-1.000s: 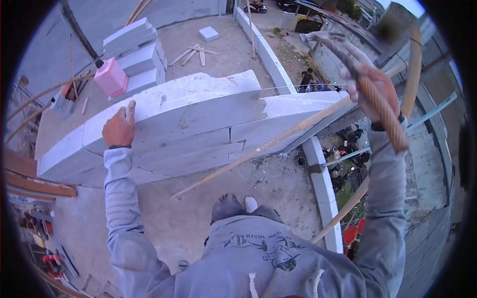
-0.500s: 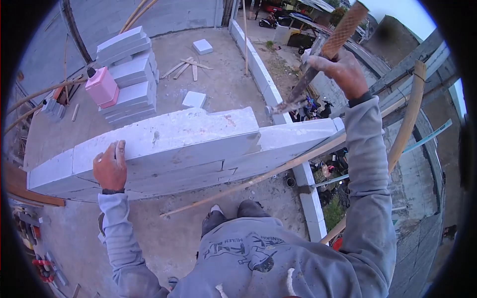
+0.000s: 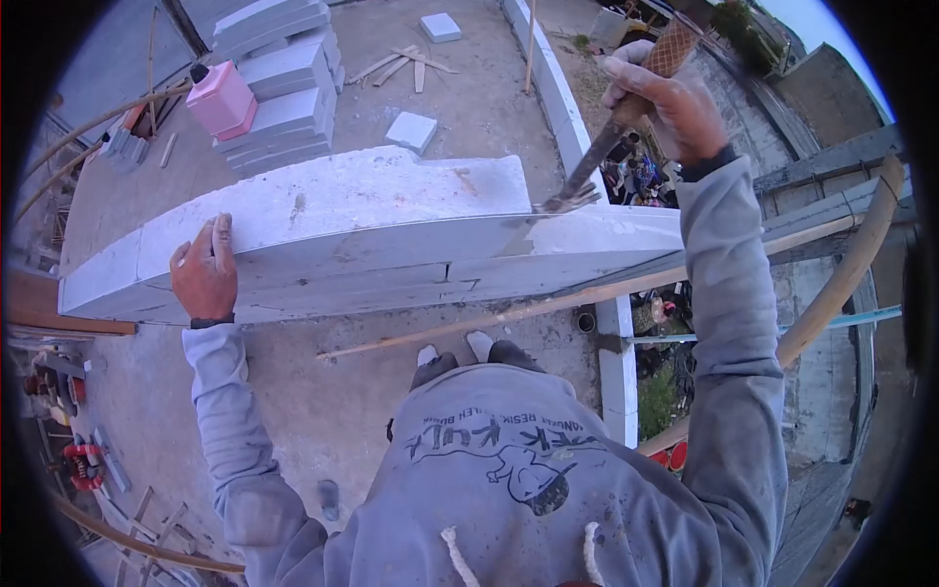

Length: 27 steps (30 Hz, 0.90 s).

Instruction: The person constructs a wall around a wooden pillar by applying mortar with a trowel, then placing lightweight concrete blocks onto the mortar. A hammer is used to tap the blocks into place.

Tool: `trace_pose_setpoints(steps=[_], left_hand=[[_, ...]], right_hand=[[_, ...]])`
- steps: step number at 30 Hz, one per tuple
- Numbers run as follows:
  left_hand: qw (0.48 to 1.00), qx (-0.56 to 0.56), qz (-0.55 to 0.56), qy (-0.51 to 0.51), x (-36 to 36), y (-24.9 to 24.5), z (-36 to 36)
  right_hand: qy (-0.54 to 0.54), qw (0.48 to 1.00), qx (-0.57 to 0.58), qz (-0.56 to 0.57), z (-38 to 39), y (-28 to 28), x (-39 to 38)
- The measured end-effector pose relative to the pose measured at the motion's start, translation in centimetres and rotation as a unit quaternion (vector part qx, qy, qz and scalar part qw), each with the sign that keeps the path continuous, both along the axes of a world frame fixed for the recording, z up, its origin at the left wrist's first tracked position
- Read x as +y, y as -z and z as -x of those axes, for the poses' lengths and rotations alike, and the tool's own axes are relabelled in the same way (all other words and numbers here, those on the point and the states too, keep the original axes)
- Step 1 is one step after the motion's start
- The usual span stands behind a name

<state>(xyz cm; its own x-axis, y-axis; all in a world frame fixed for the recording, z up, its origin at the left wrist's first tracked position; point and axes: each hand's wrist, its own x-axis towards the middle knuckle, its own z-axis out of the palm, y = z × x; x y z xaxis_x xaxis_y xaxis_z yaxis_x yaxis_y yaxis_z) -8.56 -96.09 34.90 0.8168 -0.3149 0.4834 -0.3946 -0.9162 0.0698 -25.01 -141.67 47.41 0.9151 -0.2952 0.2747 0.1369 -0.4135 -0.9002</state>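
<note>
Containers first. 1 pink jug (image 3: 221, 98) with a dark cap stands on the block stack (image 3: 284, 78) beyond the block wall (image 3: 372, 225); we cannot tell what it contains. 1 small can (image 3: 585, 321) sits on the floor (image 3: 342, 411) below the wall's right end; its contents are too small to read.

The left hand (image 3: 203, 274) lies flat on the wall's top near its left end, fingers straight and together, gripping nothing. The right hand (image 3: 665, 103), above the wall's right end, has its fingers clamped on the wrapped handle of the tool (image 3: 597, 161). The tool head meets the step in the wall's top edge.

1 loose block (image 3: 412, 130) lies just behind the wall. A bamboo pole (image 3: 509, 313) leans along its near face. The floor is bare between the wall and the feet. The parapet (image 3: 558, 88) runs away from the wall's right end.
</note>
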Motion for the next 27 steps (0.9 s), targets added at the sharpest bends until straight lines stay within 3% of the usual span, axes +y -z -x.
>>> trace_pose_setpoints(steps=[3, 4, 5, 7, 12, 15, 18, 20, 21, 22, 24, 25, 26, 27], left_hand=[[1.0, -0.011, -0.001, -0.006, 0.2, 0.1, -0.2], [1.0, -0.021, 0.005, 0.001, 0.2, 0.2, -0.3], [0.999, -0.029, 0.01, 0.01, 0.3, 0.4, -0.4], [0.999, -0.034, 0.015, 0.02, 0.4, 0.7, -0.6], [0.999, -0.034, 0.012, 0.014, 0.6, 0.7, -0.5], [0.999, -0.041, 0.018, 0.02, 0.5, 0.3, -0.5], [0.999, -0.032, 0.025, 0.029, 0.6, 0.3, -0.5], [0.997, -0.056, 0.009, 0.046, 0.7, 0.4, -0.6], [0.997, -0.058, 0.011, 0.041, 0.6, 0.3, -0.6], [0.997, -0.058, 0.017, 0.04, 0.5, 0.2, -0.5], [0.998, -0.051, 0.024, 0.03, 0.8, 0.4, -0.3], [0.997, -0.063, 0.023, 0.043, 0.8, 0.2, -0.6], [0.996, -0.069, 0.02, 0.061, 0.8, 0.4, -0.4], [0.996, -0.064, 0.02, 0.059, 0.7, 0.6, -0.2]], right_hand=[[0.094, 0.991, -0.063, 0.076, 0.3, 1.7, 1.4], [0.151, 0.987, -0.057, 0.015, 0.5, 1.4, 2.4], [0.15, 0.987, -0.056, 0.014, 0.2, 1.9, 2.1], [0.044, 0.98, -0.115, -0.153, 0.2, 3.5, 1.1], [0.116, 0.975, -0.103, -0.161, 0.9, 3.8, -3.7], [0.168, 0.978, -0.111, -0.047, 2.7, -1.1, -5.9], [0.132, 0.988, -0.071, 0.023, 3.2, -3.9, -8.1], [0.23, 0.933, 0.1, 0.257, 2.4, -3.9, -7.9], [0.184, 0.915, 0.095, 0.347, 1.6, -2.7, -6.7], [0.199, 0.853, 0.14, 0.461, 0.8, -1.6, -5.2], [0.103, 0.965, 0.016, 0.241, -1.0, 0.9, 0.1], [0.097, 0.965, 0.016, 0.243, -1.4, 0.6, 3.0], [0.035, 0.997, -0.035, 0.051, -1.2, -0.1, 5.8], [-0.026, 0.986, -0.085, -0.144, -1.0, -0.6, 7.0]])
